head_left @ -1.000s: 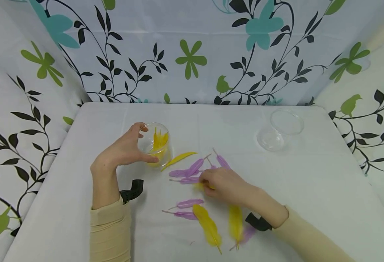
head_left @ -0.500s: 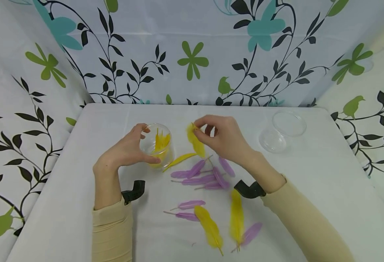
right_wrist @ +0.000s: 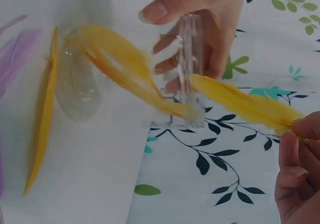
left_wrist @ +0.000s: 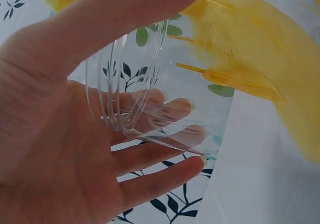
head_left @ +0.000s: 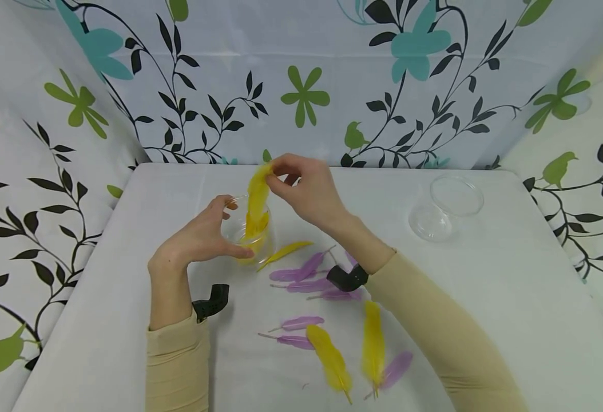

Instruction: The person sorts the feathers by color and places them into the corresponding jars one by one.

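My left hand (head_left: 195, 232) holds a clear plastic cup (head_left: 264, 247) steady on the table, thumb on the near side and fingers on the far side. Several yellow feathers (right_wrist: 120, 58) stand inside it. Over the cup's mouth, my right hand (head_left: 309, 189) pinches one yellow feather (head_left: 258, 191) by its upper end between thumb and fingers. That feather hangs down, its lower end at the rim in the right wrist view. Just right of the cup lies a loose yellow feather (head_left: 287, 250).
Several purple feathers (head_left: 309, 286) lie mid-table below my right forearm. Nearer the front are two more yellow feathers (head_left: 329, 355) and another purple feather (head_left: 396, 369). A second clear cup (head_left: 429, 223) stands at the back right. Patterned curtain (head_left: 304, 97) hangs behind the table.
My right hand has picked up a yellow feather from among the purple ones and carried it up and left to above the cup. The left hand keeps its hold on the cup.
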`<state>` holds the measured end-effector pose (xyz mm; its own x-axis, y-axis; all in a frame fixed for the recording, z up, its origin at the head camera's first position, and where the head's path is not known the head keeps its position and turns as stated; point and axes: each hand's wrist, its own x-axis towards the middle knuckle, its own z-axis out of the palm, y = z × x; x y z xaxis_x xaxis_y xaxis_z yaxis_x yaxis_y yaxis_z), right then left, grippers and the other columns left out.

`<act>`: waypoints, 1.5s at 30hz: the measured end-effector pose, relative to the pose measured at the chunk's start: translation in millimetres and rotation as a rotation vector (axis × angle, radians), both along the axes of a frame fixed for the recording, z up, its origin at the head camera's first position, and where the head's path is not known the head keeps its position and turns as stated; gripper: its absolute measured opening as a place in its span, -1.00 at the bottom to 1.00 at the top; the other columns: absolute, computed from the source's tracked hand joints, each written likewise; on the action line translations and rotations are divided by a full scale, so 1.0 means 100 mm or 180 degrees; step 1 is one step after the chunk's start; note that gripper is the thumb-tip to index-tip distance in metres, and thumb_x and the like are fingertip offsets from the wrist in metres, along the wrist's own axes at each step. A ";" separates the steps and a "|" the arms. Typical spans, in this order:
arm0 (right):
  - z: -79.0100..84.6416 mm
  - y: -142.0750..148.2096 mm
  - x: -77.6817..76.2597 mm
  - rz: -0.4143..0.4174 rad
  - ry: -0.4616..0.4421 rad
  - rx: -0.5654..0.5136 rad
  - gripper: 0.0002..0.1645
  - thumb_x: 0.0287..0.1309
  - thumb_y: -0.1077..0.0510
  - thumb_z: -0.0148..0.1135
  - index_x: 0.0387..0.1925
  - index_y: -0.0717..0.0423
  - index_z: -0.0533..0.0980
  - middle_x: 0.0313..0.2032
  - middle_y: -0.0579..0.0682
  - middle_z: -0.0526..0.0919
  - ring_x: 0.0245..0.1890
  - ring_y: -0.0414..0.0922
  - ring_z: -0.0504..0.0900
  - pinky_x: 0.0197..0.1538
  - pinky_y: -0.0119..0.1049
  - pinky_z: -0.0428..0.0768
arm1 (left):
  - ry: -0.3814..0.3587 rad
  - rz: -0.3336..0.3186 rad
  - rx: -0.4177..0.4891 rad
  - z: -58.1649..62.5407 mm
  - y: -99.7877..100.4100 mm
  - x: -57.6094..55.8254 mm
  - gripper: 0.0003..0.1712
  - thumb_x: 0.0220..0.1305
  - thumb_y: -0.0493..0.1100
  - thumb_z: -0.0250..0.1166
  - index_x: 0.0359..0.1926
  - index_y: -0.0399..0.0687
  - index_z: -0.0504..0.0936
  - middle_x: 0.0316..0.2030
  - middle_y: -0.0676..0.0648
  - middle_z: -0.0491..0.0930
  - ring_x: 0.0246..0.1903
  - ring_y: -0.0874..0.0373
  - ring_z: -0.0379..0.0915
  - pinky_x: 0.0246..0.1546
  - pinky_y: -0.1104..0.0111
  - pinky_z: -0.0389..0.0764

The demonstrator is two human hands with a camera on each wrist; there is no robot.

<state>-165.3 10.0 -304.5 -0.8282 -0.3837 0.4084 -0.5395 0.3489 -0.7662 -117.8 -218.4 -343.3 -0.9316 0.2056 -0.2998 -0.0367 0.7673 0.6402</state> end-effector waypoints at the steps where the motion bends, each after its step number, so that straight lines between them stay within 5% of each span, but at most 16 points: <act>1: -0.04 -0.04 0.00 -0.0006 -0.0049 0.0077 -0.84 0.27 0.18 0.30 -0.15 0.14 0.67 -0.22 -0.01 0.78 -0.47 -0.17 0.56 -0.34 -0.35 0.59 | -0.0001 -0.0001 0.0002 0.00 0.00 0.00 0.30 -0.07 0.10 0.60 0.50 -0.09 -0.05 0.42 -0.22 0.16 0.38 -0.19 0.15 0.28 -0.21 0.34; 5: -0.20 -0.16 0.02 0.0001 -0.0237 0.0428 -0.83 0.30 0.14 0.28 -0.13 0.10 0.68 -0.21 -0.05 0.79 -0.45 -0.17 0.56 -0.36 -0.41 0.51 | 0.0016 -0.0009 0.0012 -0.01 0.01 0.00 0.30 -0.09 0.10 0.61 0.49 -0.10 -0.03 0.41 -0.23 0.17 0.37 -0.20 0.17 0.26 -0.22 0.35; 9: -0.33 -0.23 0.05 0.0073 -0.0423 0.0649 -0.79 0.31 0.12 0.27 -0.09 0.08 0.68 -0.18 -0.06 0.79 -0.20 -0.13 0.65 -0.17 -0.39 0.51 | 0.0033 -0.0030 0.0014 -0.01 0.02 0.00 0.31 -0.10 0.12 0.61 0.49 -0.11 -0.03 0.42 -0.23 0.16 0.37 -0.20 0.17 0.25 -0.22 0.37; 19: -0.43 -0.27 0.12 0.0299 -0.0641 0.1178 -0.74 0.29 0.12 0.29 -0.05 0.12 0.70 -0.16 -0.02 0.79 -0.05 -0.08 0.69 0.16 -0.20 0.54 | 0.0065 -0.0069 0.0096 -0.03 0.04 0.01 0.31 -0.08 0.10 0.61 0.50 -0.15 -0.04 0.43 -0.22 0.16 0.38 -0.20 0.14 0.26 -0.19 0.37; 25: -0.40 -0.11 0.14 0.0308 -0.0577 0.1008 -0.76 0.30 0.12 0.29 -0.04 0.05 0.69 -0.11 -0.07 0.78 -0.07 -0.14 0.66 -0.06 -0.34 0.57 | 0.0033 -0.0032 0.0045 -0.03 0.04 0.00 0.29 -0.08 0.09 0.61 0.49 -0.12 -0.03 0.41 -0.23 0.18 0.37 -0.20 0.17 0.25 -0.20 0.38; 32: -0.31 0.28 0.22 0.0253 -0.0403 0.0780 -0.75 0.30 0.14 0.28 -0.01 -0.03 0.67 -0.10 -0.13 0.76 -0.60 -0.14 0.47 -0.50 -0.35 0.50 | -0.0013 -0.0022 -0.0002 -0.03 0.04 -0.02 0.30 -0.08 0.11 0.61 0.49 -0.13 -0.04 0.40 -0.28 0.18 0.36 -0.22 0.18 0.26 -0.22 0.35; 40: -0.30 0.89 0.47 0.0133 -0.0373 0.0887 -0.73 0.22 0.16 0.36 -0.03 -0.06 0.67 -0.49 -0.20 0.65 -0.67 -0.17 0.38 -0.59 -0.35 0.41 | -0.0034 -0.0025 -0.0028 -0.02 0.02 -0.02 0.31 -0.07 0.13 0.60 0.50 -0.11 -0.06 0.42 -0.27 0.15 0.37 -0.22 0.16 0.25 -0.23 0.35; 45: -0.50 1.29 0.67 0.0144 -0.0522 0.1242 -0.77 0.20 0.11 0.40 -0.08 -0.06 0.69 -0.28 -0.22 0.72 -0.60 -0.21 0.38 -0.56 -0.40 0.42 | -0.0033 -0.0026 -0.0035 0.00 0.02 -0.02 0.32 -0.08 0.15 0.60 0.50 -0.11 -0.05 0.41 -0.28 0.16 0.37 -0.23 0.17 0.24 -0.24 0.36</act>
<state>-98.4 139.0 -354.8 -0.8489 -0.5208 0.0897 -0.4429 0.6086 -0.6584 -120.2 -216.8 -343.8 -0.9268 0.2097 -0.3116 -0.0370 0.7746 0.6314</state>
